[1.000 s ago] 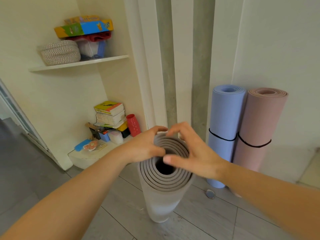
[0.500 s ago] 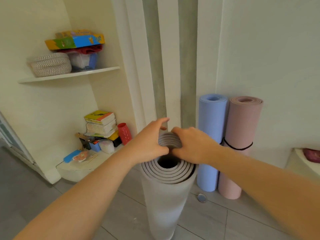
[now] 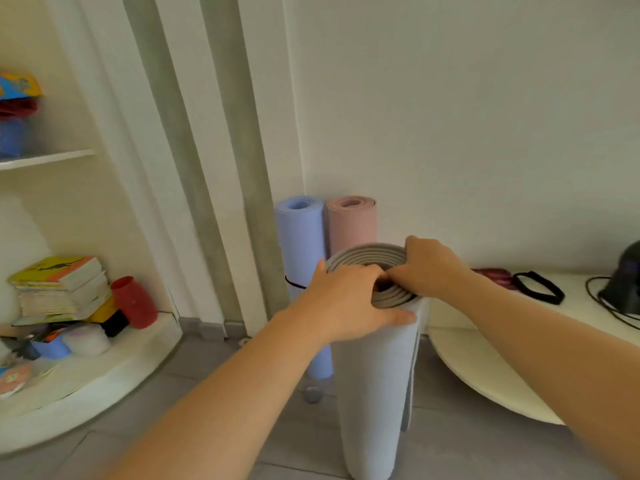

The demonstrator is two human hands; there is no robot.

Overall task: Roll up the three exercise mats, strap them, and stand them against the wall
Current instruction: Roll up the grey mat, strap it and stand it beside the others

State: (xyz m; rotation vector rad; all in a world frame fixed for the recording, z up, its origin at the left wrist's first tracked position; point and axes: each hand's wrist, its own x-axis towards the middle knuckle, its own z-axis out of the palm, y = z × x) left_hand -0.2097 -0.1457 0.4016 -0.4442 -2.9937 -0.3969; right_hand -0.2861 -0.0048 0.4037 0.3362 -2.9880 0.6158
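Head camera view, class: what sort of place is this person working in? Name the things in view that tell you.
Probably a room in a home. A low ledge holds a stack of books and a red cup, and rolled mats, blue and pink, lean against the wall.

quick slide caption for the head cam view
Both hands, left and right, grip the top of an upright grey mat near the blue mat and pink mat at the wall.

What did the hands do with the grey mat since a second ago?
Both hands, left hand and right hand, carried the upright grey mat rightward, in front of the pink mat. They kept gripping its top throughout. The blue mat and pink mat stayed against the wall.
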